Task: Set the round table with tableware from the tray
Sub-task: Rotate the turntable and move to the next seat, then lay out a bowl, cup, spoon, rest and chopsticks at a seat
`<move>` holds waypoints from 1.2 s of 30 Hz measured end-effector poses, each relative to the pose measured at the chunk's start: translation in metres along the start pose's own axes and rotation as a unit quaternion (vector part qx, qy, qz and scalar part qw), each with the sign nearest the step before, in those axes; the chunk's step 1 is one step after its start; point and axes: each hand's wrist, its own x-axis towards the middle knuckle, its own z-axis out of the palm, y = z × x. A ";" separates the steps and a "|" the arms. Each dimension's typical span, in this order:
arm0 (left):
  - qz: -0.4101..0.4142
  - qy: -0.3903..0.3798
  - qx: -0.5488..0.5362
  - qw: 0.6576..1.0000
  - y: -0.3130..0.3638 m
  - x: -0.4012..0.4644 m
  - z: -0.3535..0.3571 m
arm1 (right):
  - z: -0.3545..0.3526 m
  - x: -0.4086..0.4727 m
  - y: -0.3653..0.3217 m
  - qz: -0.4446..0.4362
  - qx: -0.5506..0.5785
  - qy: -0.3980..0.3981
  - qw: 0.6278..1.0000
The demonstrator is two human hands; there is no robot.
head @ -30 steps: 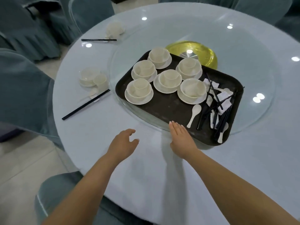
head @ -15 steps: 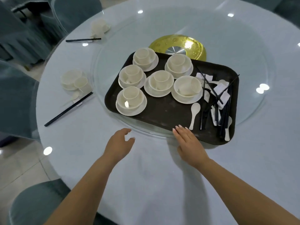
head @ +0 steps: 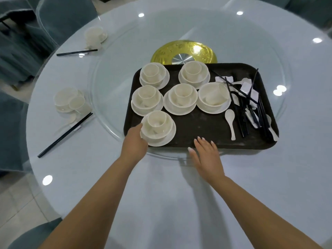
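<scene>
A dark tray on the glass turntable carries several white cup-bowl-saucer sets, a white spoon, and a heap of black chopsticks with white rests. My left hand grips the left side of the nearest set at the tray's front-left corner; its fingers are hidden behind the saucer. My right hand lies flat with fingers apart on the tray's front rim, holding nothing.
On the round white table, two places at the left are laid: a bowl set with chopsticks, and a farther bowl set with chopsticks. A gold hub sits behind the tray. Blue-covered chairs ring the table.
My left hand has reached forward from the tablecloth and taken hold of the nearest set. My right hand slid up onto the tray's front rim. The view shifted closer.
</scene>
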 end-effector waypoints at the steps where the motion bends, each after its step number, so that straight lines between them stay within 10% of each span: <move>1: -0.003 -0.003 -0.008 1.000 0.002 0.003 0.002 | -0.003 0.001 0.001 0.016 0.023 0.010 1.000; 13: -0.089 -0.039 -0.030 0.995 -0.011 0.026 0.044 | -0.028 0.051 -0.023 0.228 0.342 0.001 0.912; 36: -0.124 0.052 -0.191 0.972 -0.036 -0.062 -0.001 | 0.000 -0.013 -0.094 0.125 0.369 -0.047 0.920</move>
